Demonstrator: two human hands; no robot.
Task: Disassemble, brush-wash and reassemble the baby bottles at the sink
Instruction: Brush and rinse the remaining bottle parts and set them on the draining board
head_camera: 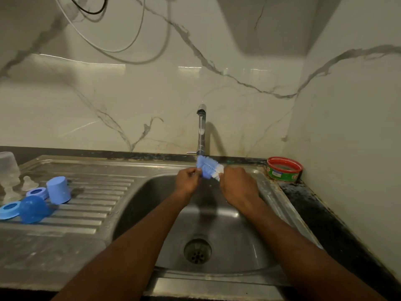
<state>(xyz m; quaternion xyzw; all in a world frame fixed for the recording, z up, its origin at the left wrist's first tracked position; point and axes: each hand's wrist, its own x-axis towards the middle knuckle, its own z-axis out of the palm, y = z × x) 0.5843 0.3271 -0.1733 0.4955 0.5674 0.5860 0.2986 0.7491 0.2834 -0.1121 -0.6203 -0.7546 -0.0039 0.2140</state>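
Note:
Over the back of the steel sink (pixel 165 216), both hands hold a blue-and-white bottle brush (pixel 208 167) under the tap (pixel 201 129). My right hand (pixel 237 185) grips its white handle end. My left hand (pixel 188 180) pinches the blue bristles. On the drainboard at left lie bottle parts: a clear bottle (pixel 8 168) upside down, a clear teat (pixel 28 183), two blue collar rings (pixel 37 192) (pixel 9 209), a light blue cap (pixel 58 190) and a darker blue domed cap (pixel 33 209).
A red-lidded green tub (pixel 284 169) stands on the dark counter at the sink's back right corner. The drain (pixel 197 250) sits in the basin's middle. A marble wall rises close behind and to the right.

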